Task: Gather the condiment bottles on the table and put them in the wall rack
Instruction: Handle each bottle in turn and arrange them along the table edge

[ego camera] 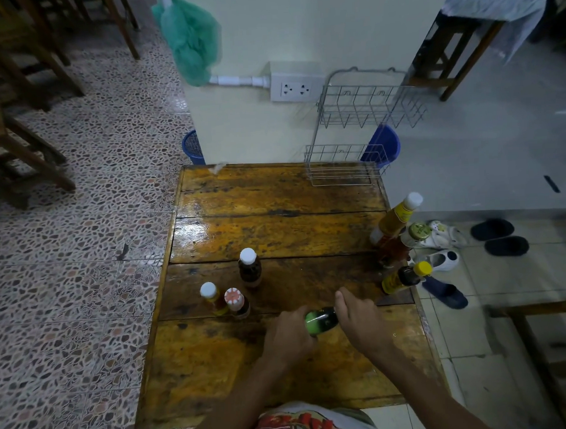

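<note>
1. A wooden bench (275,227) stood against a pale wall, seen from above, with condiment bottles spread over its near half and right edge.
2. The left hand (290,337) gripped a dark bottle with a green label (322,320), fingers curled round its left side, near the middle of the bench's front part.
3. The right hand (362,320) lay against the right side of the same bottle; its fingers were bent, but whether they closed round the bottle could not be told.
4. To the left of the hands stood three upright bottles close together: a dark bottle with a white cap (250,268), a small orange bottle with a white cap (212,298), and a bottle with a red-and-white striped cap (236,302), the last two just beside each other.
5. Along the right edge stood a tall yellow bottle with a white cap (399,218), a reddish bottle with a gold lid (401,245) touching it, and a dark bottle with a yellow cap (405,277) nearer the person.
6. A two-tier wire wall rack (365,115) hung on the wall above the bench's far right corner, holding no bottles.
7. A white wall socket (295,88) sat just left of the rack, and sandals (445,292) lay on the tiled floor to the right.
</note>
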The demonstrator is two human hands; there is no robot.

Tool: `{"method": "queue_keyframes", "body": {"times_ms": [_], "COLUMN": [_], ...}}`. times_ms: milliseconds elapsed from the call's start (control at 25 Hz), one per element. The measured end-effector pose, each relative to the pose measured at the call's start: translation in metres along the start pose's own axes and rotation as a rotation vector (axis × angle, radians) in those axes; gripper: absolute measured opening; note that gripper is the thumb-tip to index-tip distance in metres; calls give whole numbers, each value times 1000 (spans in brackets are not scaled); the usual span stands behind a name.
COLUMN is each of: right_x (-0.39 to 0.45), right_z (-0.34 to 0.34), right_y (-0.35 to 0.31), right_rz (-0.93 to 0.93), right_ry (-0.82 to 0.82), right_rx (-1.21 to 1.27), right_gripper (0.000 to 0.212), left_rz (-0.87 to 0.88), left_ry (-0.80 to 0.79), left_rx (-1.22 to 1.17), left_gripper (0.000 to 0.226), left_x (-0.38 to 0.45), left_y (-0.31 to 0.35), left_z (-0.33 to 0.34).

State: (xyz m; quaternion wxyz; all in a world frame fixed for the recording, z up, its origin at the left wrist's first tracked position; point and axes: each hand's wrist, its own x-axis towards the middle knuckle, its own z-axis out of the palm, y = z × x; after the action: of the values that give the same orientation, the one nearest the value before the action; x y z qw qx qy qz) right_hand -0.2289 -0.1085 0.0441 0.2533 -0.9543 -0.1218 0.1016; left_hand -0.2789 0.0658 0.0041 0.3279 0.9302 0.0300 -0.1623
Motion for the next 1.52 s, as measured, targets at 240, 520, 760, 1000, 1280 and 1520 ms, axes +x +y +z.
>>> {"method": "queue_keyframes", "body": {"times_ms": [240,520,760,1000,1280,1520], "right_x": [5,-7,-6,-1,0,-10], "right_z": [7,-25,-25,-2,-19,-46], "right_y": [4,6,7,1,16,31], "right_rz": [231,-200,-146,353,929,498], "right_ry": [-317,64,47,-158,-353,-130], "right_rx": [-167,-227,-149,-20,740,409], "right_gripper": [13,36,33,24,39,32], "left_rz": [111,177,218,262,304,253], "left_ry": [10,-142,-46,110,170,54], "left_rx": [177,-298,-189,138,274,116], "left_gripper": [40,70,74,65,57,55], "left_x": [4,14,6,2,10,32], "left_y": [-8,-6,0,-8,3,37], "left_z": [6,-7,-4,7,17,37]}}
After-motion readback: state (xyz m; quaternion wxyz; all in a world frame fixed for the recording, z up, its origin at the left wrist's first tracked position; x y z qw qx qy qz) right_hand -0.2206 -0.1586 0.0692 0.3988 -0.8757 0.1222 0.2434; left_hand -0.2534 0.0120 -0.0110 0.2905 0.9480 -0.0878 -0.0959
